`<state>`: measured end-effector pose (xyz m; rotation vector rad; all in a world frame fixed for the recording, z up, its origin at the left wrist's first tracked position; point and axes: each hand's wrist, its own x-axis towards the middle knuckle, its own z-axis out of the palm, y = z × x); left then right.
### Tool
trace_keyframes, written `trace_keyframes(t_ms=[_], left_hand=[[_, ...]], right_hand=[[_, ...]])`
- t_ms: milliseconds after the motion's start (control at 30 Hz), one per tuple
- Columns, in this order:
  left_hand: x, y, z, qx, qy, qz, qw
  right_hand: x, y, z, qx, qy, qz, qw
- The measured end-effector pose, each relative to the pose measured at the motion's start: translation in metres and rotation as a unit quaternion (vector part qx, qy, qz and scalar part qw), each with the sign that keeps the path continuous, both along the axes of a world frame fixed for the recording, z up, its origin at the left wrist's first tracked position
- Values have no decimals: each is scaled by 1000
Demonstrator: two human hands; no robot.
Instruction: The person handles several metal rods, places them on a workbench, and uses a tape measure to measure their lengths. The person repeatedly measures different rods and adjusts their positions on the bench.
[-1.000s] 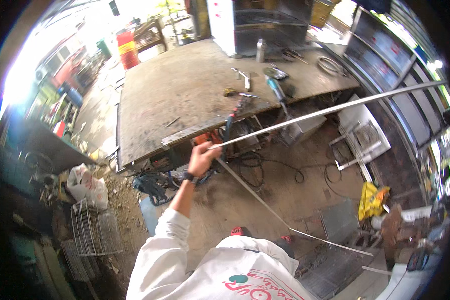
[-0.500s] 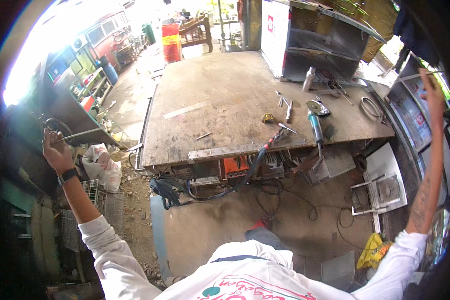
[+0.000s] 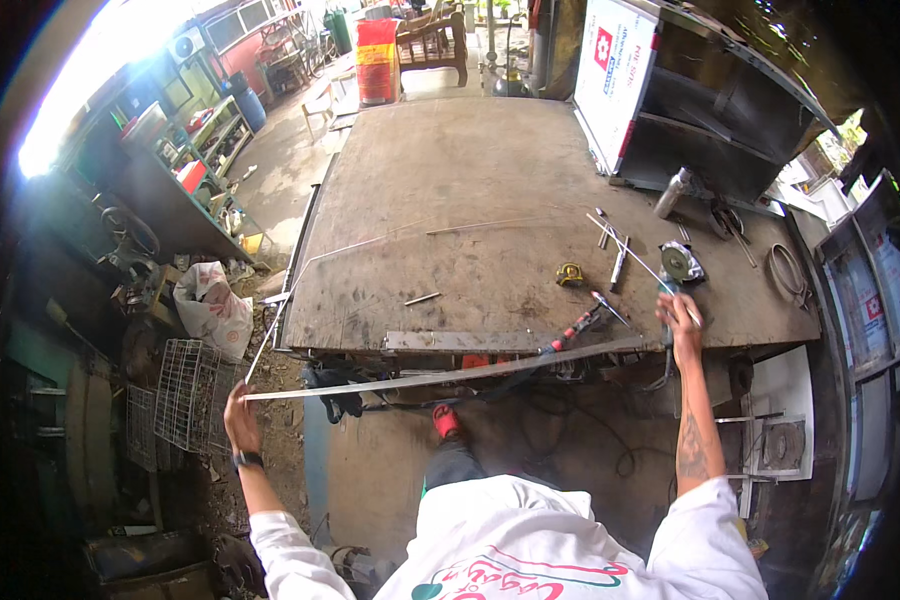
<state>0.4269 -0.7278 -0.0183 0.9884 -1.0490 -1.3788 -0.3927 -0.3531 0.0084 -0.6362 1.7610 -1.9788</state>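
Note:
A thin, light-coloured metal frame (image 3: pixel 420 378) stretches between my hands over the workbench (image 3: pixel 450 150). My left hand (image 3: pixel 241 420), with a dark wristband, is closed on its near left corner, beyond the bench's left edge. Closed around its right end is my right hand (image 3: pixel 682 325), above the front right of the bench. The frame's far bar is faint against the wood. An angle grinder (image 3: pixel 676 262) lies just beyond my right hand, which partly covers it. A yellow tape measure (image 3: pixel 570 274) and a red-and-black handled tool (image 3: pixel 575 325) rest nearby.
On the bench are a metal bottle (image 3: pixel 674 193), a short rod (image 3: pixel 422 298) and a looped band (image 3: pixel 785 275). A cabinet (image 3: pixel 700 100) stands at the back right. Wire cages (image 3: pixel 185 390) and a white sack (image 3: pixel 212 310) sit at left. Cables trail under the bench.
Both hands, widely spread before, have come inward and down; the right one dropped from high at the far right. The metal frame now spans the bench between them.

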Motion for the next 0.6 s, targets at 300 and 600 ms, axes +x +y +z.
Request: trace_keyframes(t_ms=[300, 600], left_hand=[[-27, -91, -42, 203, -192, 90, 956], [-138, -339, -129, 174, -327, -9, 929]], right_hand=[[0, -28, -4, 293, 377, 148, 866], [-65, -154, -77, 564, 493, 180, 638]])
